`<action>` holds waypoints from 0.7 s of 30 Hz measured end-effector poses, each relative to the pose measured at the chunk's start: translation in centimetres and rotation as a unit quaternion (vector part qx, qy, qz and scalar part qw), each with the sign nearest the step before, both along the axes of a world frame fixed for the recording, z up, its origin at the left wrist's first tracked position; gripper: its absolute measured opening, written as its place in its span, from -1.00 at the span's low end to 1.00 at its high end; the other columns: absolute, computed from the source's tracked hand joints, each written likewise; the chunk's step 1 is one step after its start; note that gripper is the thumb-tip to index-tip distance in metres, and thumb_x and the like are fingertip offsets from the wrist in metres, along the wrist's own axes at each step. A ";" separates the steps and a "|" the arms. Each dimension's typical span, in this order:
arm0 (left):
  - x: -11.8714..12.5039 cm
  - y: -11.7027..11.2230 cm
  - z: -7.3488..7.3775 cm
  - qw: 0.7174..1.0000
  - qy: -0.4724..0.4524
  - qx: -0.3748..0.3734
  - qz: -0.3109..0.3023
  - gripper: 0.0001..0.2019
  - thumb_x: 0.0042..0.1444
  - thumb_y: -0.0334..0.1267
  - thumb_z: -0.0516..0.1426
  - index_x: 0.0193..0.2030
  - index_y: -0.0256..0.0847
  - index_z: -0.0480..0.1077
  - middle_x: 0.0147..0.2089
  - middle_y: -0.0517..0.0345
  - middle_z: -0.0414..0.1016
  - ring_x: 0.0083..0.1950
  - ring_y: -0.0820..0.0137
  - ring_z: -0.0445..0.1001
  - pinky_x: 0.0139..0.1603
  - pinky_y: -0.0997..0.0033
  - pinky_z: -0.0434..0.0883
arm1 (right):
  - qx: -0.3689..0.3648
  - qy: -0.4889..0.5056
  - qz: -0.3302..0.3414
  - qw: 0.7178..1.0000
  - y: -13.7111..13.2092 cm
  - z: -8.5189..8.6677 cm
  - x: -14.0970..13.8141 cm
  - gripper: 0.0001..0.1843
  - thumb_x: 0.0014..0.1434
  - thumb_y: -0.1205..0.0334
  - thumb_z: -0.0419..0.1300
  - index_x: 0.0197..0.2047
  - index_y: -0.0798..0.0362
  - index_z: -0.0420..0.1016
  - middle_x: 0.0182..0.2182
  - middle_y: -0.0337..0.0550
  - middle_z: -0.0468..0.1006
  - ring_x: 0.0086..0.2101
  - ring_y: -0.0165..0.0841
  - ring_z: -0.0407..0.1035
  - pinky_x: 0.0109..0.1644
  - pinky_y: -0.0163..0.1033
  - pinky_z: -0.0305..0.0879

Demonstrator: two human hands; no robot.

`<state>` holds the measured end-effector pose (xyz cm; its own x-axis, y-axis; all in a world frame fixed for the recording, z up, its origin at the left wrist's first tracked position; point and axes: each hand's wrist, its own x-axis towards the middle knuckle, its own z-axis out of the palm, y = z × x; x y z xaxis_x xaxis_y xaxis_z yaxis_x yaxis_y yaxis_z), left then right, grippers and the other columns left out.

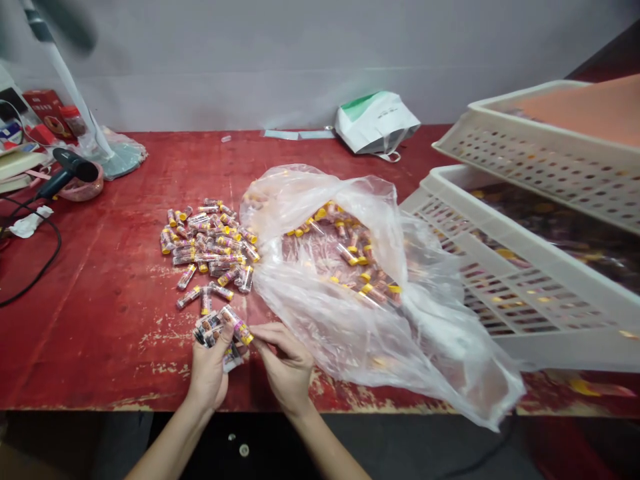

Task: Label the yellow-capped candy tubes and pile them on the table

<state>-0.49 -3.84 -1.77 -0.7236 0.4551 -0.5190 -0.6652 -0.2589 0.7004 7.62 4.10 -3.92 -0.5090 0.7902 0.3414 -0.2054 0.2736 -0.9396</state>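
Observation:
My left hand (209, 370) is closed around a small clear tube (234, 323) with a yellow cap and a printed wrap. Several small printed black-and-white pieces (205, 329), perhaps labels or sachets, are tucked in the same hand. Thumb and fingers of my right hand (289, 365) pinch at the tube's yellow-capped end. Just beyond my hands lies a loose pile of similar yellow-capped tubes (215, 247) on the red table (110, 293). An open clear plastic bag (340, 353) with more tubes spreads to the right of the pile.
Two stacked white perforated crates (500, 273) stand at the right, the lower one holding tubes. At the back are a white-and-green bag (375, 123) and a lamp base (123, 157). A dark handheld scanner (70, 172) with a cable (55, 250) lies at left.

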 end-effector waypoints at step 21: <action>-3.8 -0.7 -1.1 0.998 -0.027 -0.001 0.050 -0.69 -0.12 -0.45 0.35 -0.18 -0.23 0.49 -0.25 0.10 0.63 -0.27 0.33 0.61 -0.21 0.32 0.58 | 0.087 -0.295 -0.164 0.937 21.2 5.1 -3.7 -0.73 0.26 0.26 0.18 -0.02 0.23 0.50 0.03 0.20 0.45 0.05 -0.10 0.33 0.14 0.01 0.25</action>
